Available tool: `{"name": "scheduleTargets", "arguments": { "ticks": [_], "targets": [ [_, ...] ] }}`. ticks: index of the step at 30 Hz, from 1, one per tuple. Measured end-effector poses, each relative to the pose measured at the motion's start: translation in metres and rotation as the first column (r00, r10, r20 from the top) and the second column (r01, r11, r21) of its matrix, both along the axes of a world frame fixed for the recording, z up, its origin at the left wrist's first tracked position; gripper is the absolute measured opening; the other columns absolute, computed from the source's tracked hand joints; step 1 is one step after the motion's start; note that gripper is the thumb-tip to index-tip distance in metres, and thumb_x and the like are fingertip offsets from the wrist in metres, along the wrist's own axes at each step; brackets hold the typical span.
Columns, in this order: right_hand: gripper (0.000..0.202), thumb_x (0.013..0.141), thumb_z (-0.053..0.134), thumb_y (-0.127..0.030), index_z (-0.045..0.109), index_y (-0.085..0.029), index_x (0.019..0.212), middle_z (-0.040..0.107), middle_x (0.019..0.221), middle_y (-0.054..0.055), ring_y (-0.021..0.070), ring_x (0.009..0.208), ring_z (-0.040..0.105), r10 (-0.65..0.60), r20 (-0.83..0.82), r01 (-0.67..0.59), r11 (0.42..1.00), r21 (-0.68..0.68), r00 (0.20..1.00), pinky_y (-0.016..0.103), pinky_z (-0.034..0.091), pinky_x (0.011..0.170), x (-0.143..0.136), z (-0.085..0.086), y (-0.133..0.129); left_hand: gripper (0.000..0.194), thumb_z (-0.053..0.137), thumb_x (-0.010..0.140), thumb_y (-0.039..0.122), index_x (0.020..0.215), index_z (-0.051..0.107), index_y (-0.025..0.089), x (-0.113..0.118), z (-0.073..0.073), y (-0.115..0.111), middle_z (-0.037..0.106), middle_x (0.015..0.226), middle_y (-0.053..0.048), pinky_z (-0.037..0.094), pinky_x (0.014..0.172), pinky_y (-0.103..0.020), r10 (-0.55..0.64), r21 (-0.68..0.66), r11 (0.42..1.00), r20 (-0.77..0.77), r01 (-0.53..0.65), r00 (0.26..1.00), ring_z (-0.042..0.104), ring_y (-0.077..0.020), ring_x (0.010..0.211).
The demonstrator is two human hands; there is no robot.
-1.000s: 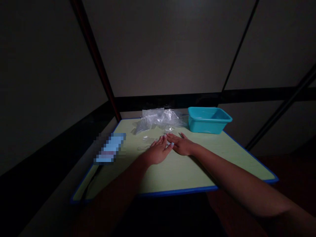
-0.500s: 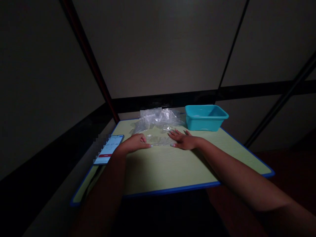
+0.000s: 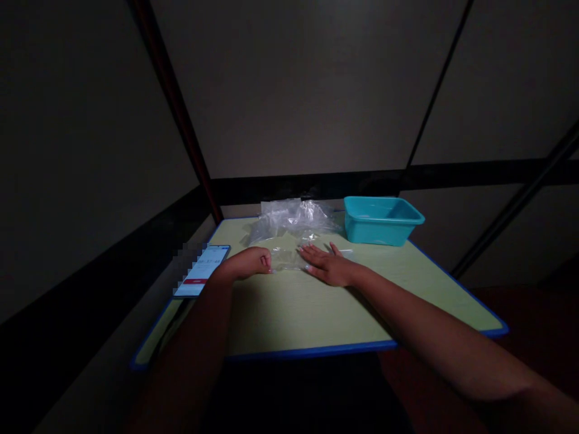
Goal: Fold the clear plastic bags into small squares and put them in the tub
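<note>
A clear plastic bag (image 3: pixel 286 259) lies flat on the light table between my hands. My left hand (image 3: pixel 252 263) is closed on the bag's left end, fingers curled in and thumb pressed against them. Spread over the bag's right part is my right hand (image 3: pixel 326 265), palm down and fingers apart. A strip of the bag shows to the right, past that hand's fingers. Just beyond lies a crumpled heap of clear plastic bags (image 3: pixel 294 218).
A turquoise plastic basin (image 3: pixel 380 229) stands at the table's back right. On the left edge lies a phone (image 3: pixel 201 274) with a lit screen. The table (image 3: pixel 307 313) has a blue rim, and dark panelled walls (image 3: pixel 307 90) rise behind it.
My right hand has slid left along the bag, closer to my left hand, uncovering some of the bag on its right. My left thumb has drawn in. The view has shifted slightly.
</note>
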State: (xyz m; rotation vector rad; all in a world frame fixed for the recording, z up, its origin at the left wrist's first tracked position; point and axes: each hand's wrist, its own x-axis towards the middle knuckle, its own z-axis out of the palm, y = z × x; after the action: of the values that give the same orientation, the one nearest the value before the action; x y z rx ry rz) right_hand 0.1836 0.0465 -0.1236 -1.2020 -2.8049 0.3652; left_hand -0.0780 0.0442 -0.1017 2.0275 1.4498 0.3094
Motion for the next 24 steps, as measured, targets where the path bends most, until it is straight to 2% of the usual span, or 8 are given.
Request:
{"name": "scheduleTargets", "arguments": {
  "ticks": [3,8,15,18,22,24],
  "targets": [
    [0.062,0.091,0.021,-0.053,0.010,-0.026,0.146,0.007,0.151,0.005,0.0239,0.138,0.009,0.027,0.037,-0.027,1.000,-0.005,0.999,0.062,0.001,0.104,-0.0008,-0.0018,0.0001,0.015,0.061,0.058,0.031,0.061,0.052,0.019,-0.0018,0.0006,0.0016,0.053,0.059,0.004,0.034,0.056,-0.023,0.020,0.008,1.000,0.026,-0.020,0.999,0.050,-0.0140,0.062],
    [0.064,0.090,0.022,-0.055,0.010,-0.026,0.146,0.005,0.151,0.005,0.0250,0.138,0.008,0.046,0.054,-0.045,0.999,-0.020,0.997,0.061,0.004,0.104,0.0004,-0.0011,0.0018,0.020,0.062,0.058,0.035,0.064,0.052,0.018,-0.0044,-0.0005,0.0044,0.055,0.061,0.003,0.037,0.057,-0.023,0.087,0.008,0.996,0.188,-0.090,0.978,0.051,-0.0137,0.062],
    [0.064,0.090,0.023,-0.056,0.009,-0.027,0.146,0.005,0.152,0.005,0.0256,0.138,0.008,0.048,0.052,-0.047,0.999,-0.021,0.997,0.062,0.005,0.104,0.0003,-0.0008,0.0019,0.024,0.061,0.060,0.040,0.065,0.052,0.018,-0.0082,-0.0057,0.0094,0.053,0.058,0.003,0.037,0.054,-0.023,0.211,0.096,0.966,0.234,-0.239,0.949,0.051,-0.0131,0.058],
    [0.063,0.090,0.023,-0.056,0.009,-0.028,0.146,0.006,0.152,0.005,0.0258,0.138,0.008,0.044,0.058,-0.043,0.999,-0.030,0.997,0.062,0.005,0.104,-0.0001,0.0002,0.0015,0.027,0.063,0.060,0.043,0.068,0.056,0.017,-0.0092,-0.0068,0.0081,0.055,0.060,0.002,0.037,0.055,-0.023,0.189,0.057,0.977,0.195,-0.204,0.962,0.052,-0.0136,0.059],
    [0.063,0.091,0.023,-0.055,0.009,-0.028,0.146,0.006,0.152,0.004,0.0249,0.138,0.008,0.040,0.057,-0.038,0.999,-0.030,0.998,0.061,0.005,0.105,-0.0001,0.0007,0.0008,0.022,0.064,0.057,0.036,0.068,0.060,0.018,-0.0077,-0.0054,0.0045,0.058,0.062,0.003,0.035,0.055,-0.022,0.069,-0.026,0.997,0.102,-0.066,0.992,0.053,-0.0140,0.061],
    [0.062,0.091,0.022,-0.054,0.009,-0.028,0.146,0.005,0.152,0.004,0.0241,0.138,0.008,0.038,0.060,-0.036,0.999,-0.027,0.997,0.061,0.005,0.105,-0.0001,0.0006,0.0005,0.018,0.061,0.057,0.035,0.065,0.060,0.018,-0.0068,-0.0035,0.0035,0.059,0.062,0.002,0.035,0.056,-0.022,0.042,-0.026,0.999,0.078,-0.040,0.996,0.053,-0.0142,0.062]
  ]
}}
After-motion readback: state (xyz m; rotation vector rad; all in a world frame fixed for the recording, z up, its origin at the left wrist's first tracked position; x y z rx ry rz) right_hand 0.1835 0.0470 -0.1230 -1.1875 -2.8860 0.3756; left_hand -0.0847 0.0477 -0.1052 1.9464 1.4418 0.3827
